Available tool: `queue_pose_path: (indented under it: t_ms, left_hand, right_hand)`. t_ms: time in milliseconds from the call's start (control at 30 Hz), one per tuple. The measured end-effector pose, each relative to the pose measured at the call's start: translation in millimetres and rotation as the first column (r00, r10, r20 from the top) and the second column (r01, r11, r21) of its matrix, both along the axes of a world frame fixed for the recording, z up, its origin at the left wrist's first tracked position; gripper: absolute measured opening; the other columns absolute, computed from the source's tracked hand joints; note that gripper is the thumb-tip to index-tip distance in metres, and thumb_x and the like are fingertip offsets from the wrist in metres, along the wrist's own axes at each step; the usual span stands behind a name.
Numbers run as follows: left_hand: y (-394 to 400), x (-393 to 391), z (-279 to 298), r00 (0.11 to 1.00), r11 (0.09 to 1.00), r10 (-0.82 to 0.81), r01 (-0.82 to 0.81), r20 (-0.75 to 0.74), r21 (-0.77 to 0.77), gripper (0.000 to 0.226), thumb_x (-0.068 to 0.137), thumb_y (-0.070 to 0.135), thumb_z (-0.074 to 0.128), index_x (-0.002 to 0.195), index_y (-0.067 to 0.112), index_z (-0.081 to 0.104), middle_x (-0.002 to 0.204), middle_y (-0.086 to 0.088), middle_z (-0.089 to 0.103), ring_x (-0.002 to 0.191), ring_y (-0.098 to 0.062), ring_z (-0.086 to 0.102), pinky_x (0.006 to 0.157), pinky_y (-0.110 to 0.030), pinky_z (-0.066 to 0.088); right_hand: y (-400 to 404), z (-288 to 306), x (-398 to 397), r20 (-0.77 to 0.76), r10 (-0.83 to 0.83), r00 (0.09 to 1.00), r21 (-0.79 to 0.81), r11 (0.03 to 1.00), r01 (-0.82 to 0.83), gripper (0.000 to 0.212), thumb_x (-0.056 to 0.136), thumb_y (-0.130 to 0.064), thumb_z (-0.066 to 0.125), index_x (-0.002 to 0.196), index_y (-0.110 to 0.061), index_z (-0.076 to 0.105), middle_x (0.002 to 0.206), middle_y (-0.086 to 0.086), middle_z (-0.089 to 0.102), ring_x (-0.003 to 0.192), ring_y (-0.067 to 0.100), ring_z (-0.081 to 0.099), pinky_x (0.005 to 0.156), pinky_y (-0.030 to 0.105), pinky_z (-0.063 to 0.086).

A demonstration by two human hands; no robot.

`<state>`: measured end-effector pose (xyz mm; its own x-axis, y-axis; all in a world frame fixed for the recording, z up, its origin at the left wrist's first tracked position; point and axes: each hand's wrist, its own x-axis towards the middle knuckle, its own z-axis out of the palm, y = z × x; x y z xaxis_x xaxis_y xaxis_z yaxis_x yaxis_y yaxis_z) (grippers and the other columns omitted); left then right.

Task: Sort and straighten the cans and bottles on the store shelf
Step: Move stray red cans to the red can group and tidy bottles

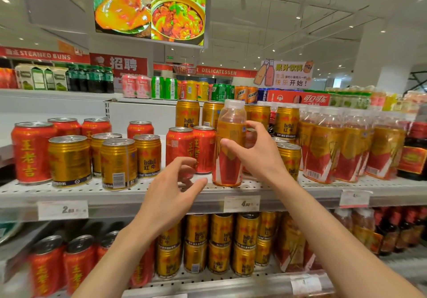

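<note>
A clear plastic bottle (227, 159) with an orange and red label and a white cap stands upright at the front edge of the middle shelf (138, 196). My right hand (254, 152) hovers in front of its right side, thumb across the label and fingers curled apart, not closed around it. My left hand (175, 191) is open with fingers spread, just below and in front of two red cans (184, 145). Gold Red Bull cans (119, 163) and red cans (31, 152) stand mixed on the left. Matching bottles (323, 147) fill the right.
More gold cans (187, 113) stand stacked behind the bottle. Dark bottles (413, 152) sit at the far right. The lower shelf holds red cans (76, 263), stacked gold cans (219, 244) and bottles. Price tags (241, 203) hang on the shelf edge. A top shelf carries assorted cans.
</note>
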<state>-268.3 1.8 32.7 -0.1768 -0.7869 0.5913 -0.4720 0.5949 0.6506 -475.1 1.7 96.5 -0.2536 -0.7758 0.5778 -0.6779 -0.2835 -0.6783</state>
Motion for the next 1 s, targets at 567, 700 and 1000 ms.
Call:
queue_pose_path:
  t_ms: [567, 700, 1000]
  left_hand:
    - [9.2, -55.6, 21.0, 0.942, 0.942, -0.331, 0.333, -0.056, 0.03, 0.083, 0.068, 0.076, 0.067, 0.14, 0.041, 0.044, 0.115, 0.033, 0.058, 0.109, 0.011, 0.055, 0.097, -0.031, 0.05]
    - [19.1, -81.2, 16.4, 0.937, 0.937, -0.347, 0.349, -0.046, 0.03, 0.093, 0.063, 0.083, 0.064, 0.142, 0.041, 0.043, 0.13, 0.022, 0.06, 0.118, 0.0, 0.056, 0.1, -0.042, 0.051]
    - [56.5, -197.4, 22.5, 0.959, 0.962, -0.272, 0.271, -0.076, -0.026, 0.051, 0.066, 0.067, 0.07, 0.11, 0.056, 0.047, 0.102, 0.034, 0.061, 0.097, 0.02, 0.055, 0.075, -0.005, 0.044]
  right_hand:
    - [70.1, 1.6, -25.0, 0.137, 0.072, 0.988, 0.001, 0.997, -0.073, 0.071, 0.078, -0.056, 0.077, 0.14, -0.033, 0.05, 0.11, -0.017, 0.072, 0.098, -0.006, 0.067, 0.085, 0.027, 0.059]
    - [85.9, -3.5, -51.8, 0.143, 0.075, 0.987, -0.003, 0.997, -0.075, 0.066, 0.078, -0.053, 0.079, 0.136, -0.034, 0.054, 0.11, -0.021, 0.072, 0.101, -0.011, 0.065, 0.088, 0.025, 0.057]
    - [103.1, -1.4, -168.3, 0.123, 0.144, 0.982, -0.017, 0.99, -0.144, 0.073, 0.071, -0.063, 0.079, 0.135, -0.038, 0.055, 0.117, -0.017, 0.071, 0.109, 0.0, 0.066, 0.094, 0.04, 0.058]
